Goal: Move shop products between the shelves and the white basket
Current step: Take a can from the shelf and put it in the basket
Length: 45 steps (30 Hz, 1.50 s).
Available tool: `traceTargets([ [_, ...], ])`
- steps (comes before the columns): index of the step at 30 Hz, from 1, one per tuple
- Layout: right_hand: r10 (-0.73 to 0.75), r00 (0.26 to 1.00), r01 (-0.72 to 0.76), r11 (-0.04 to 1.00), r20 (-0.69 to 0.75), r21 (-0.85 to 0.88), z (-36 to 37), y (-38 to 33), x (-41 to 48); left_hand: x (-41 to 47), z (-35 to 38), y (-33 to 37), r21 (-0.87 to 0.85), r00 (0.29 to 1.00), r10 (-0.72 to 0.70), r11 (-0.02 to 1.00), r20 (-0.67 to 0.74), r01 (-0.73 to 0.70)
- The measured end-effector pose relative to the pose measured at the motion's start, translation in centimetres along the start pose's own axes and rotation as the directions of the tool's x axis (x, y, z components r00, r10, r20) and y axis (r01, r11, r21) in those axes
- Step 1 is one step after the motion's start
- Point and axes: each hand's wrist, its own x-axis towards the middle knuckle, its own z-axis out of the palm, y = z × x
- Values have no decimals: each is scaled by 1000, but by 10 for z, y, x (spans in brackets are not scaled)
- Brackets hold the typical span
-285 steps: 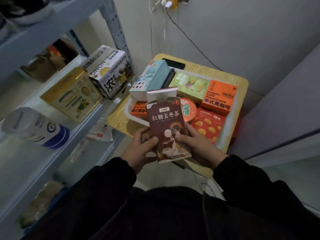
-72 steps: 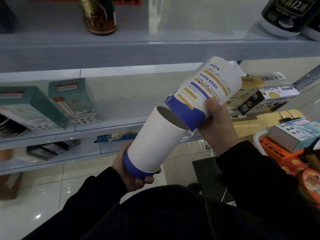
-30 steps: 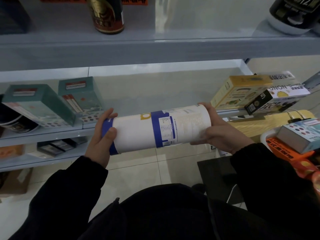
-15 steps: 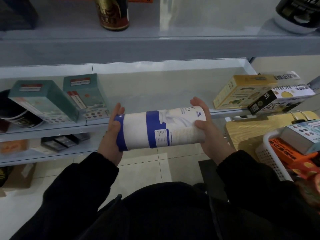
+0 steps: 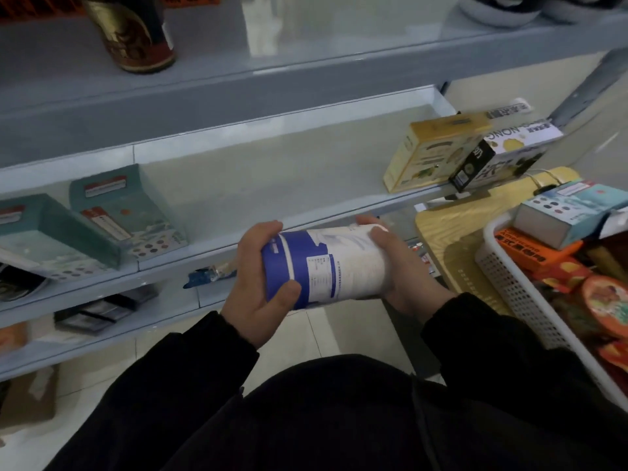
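Currently the left hand (image 5: 257,291) and right hand (image 5: 405,281) clasp the white-and-blue cardboard tube (image 5: 341,265) at its ends. It seems light, stiff and slick, so the ends hold best.

We see a dim, cool, bluish picture with soft grain. A pale upright streak of glare lies on the glossy pale-blue top shelf (image 5: 306,39), so the light reaches it from above. The white-and-blue cardboard tube (image 5: 339,266) is the brightest thing near the middle, and its underside is shaded. The black sleeves (image 5: 190,368) sink into near-featureless dark. The yellow cardboard box (image 5: 424,154) and the black-and-white carton (image 5: 499,158) are smeared by motion blur. Shelf edges tilt and bow with wide-angle distortion.
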Motion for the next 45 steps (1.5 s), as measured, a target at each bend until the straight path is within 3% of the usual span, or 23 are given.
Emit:
traceTargets([
  [2, 41, 998, -40, 999, -49, 22, -16, -3, -4, 8, 10, 1, 142, 988, 129, 980, 85, -140],
  [4, 24, 994, -19, 999, -103, 50, -32, -4, -9, 16, 22, 5, 127, 987, 100, 985, 130, -116],
  [8, -61, 982, 78, 993, -177, 89, -64, -6, -30, 29, 59, 26, -8, 963, -202, 978, 181, 206],
  [11, -133, 958, 146, 989, -255, 32, -95, -4, -51, 45, 100, 37, -169, 848, -464, 842, 254, 512],
  [14, -137, 928, 174, 981, -346, 80, -129, -1, -76, 59, 144, 42, -143, 764, -540, 776, 352, 614],
  [17, -103, 902, 186, 969, -419, 162, -167, 6, -106, 62, 188, 51, -76, 695, -532, 765, 484, 639],
  [22, -84, 825, 191, 972, -559, 135, -230, 20, -147, 61, 265, 70, 12, 573, -529, 742, 626, 671],
  [28, -95, 768, 256, 952, -633, 168, -297, 33, -174, 58, 341, 91, 14, 543, -514, 735, 664, 678],
  [38, -123, 779, 266, 953, -614, 146, -379, 46, -200, 57, 425, 114, -10, 611, -405, 828, 680, 560],
  [45, -90, 607, 339, 928, -789, 155, -421, 50, -210, 60, 463, 119, 115, 431, -407, 821, 805, 559],
])
